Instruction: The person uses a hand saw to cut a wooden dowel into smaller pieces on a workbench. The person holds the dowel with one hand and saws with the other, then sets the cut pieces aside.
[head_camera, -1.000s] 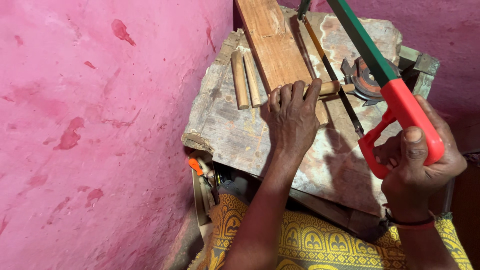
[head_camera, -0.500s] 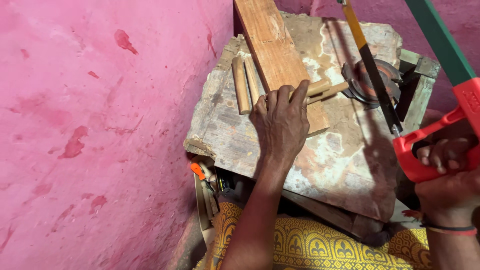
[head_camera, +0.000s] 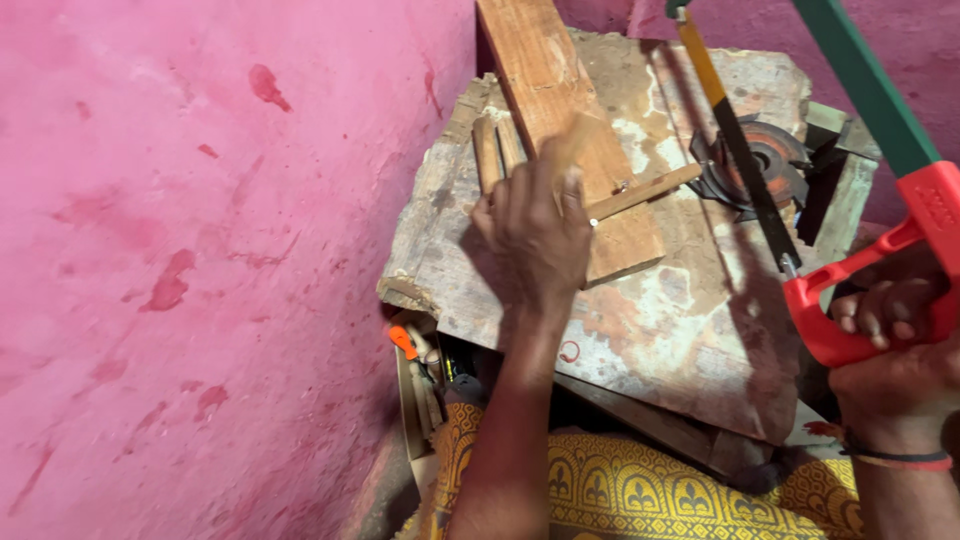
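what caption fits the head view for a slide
Left hand pins a thin wooden strip on a plank; right hand grips a hacksaw lifted off it.

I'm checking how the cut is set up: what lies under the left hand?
The left hand presses on a thin wooden strip laid across a plank. The strip's covered end is hidden by the hand.

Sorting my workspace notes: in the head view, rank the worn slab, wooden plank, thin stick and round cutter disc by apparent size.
1. worn slab
2. wooden plank
3. thin stick and round cutter disc: look alike, unranked.
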